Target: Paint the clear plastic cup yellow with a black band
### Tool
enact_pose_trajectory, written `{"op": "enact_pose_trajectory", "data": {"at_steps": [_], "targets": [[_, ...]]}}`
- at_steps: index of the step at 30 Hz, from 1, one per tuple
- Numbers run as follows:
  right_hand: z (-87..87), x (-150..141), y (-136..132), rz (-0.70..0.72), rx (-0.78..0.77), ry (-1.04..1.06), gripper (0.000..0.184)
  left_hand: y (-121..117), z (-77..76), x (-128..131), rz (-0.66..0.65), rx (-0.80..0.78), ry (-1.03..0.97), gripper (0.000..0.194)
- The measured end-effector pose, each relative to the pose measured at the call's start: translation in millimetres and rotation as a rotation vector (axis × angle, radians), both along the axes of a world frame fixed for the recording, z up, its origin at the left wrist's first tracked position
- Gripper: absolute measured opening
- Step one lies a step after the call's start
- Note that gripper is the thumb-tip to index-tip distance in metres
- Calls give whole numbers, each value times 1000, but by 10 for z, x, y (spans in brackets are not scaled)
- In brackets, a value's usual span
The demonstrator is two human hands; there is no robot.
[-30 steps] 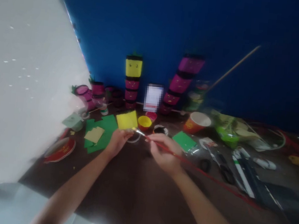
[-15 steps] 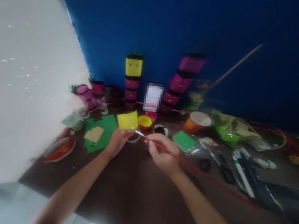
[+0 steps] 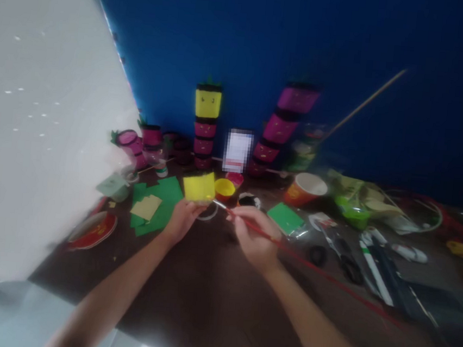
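My left hand (image 3: 184, 221) is closed on the lower edge of a yellow-painted piece (image 3: 199, 186), which looks like a paper cup or card. My right hand (image 3: 256, 238) grips a red-handled paintbrush (image 3: 251, 227) near its ferrule. The bristle tip is at the lower right of the yellow piece; whether it touches is too blurred to tell. Just behind the brush stand a small cup of yellow paint (image 3: 224, 188), a pink paint cup (image 3: 234, 180) and a cup with black paint (image 3: 249, 201). A white ring (image 3: 209, 213) lies beside the left fingertips.
Green sheets (image 3: 166, 205) with beige paper (image 3: 146, 209) lie left. A yellow-topped stack of painted cups (image 3: 207, 103) and a leaning pink stack (image 3: 279, 126) stand at the blue wall. Right are a paper cup (image 3: 306, 189), a green pad (image 3: 285, 218), scissors (image 3: 349, 266) and a marker (image 3: 376, 272).
The brush tip has moved slightly right and up along the yellow piece, my right hand with it. The left hand keeps its hold, with the piece shifted a little.
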State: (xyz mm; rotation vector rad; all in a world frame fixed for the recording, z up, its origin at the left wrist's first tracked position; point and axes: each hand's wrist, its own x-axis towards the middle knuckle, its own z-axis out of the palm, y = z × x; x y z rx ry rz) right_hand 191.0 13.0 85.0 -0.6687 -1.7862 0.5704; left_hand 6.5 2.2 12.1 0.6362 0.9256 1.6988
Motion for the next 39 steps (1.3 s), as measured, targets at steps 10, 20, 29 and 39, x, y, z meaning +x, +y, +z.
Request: {"op": "enact_pose_trajectory", "data": {"at_steps": [10, 20, 29, 39], "targets": [[-24, -6, -9, 17, -40, 6, 14, 31, -7, -1, 10, -32, -12, 18], [-30, -10, -18, 7, -42, 10, 12, 4, 38, 34, -32, 34, -7, 29], [-43, 4, -12, 2, -28, 5, 12, -3, 56, 41, -29, 29, -4, 29], [-13, 1, -28, 1, -33, -14, 12, 7, 14, 25, -11, 33, 7, 28]]}}
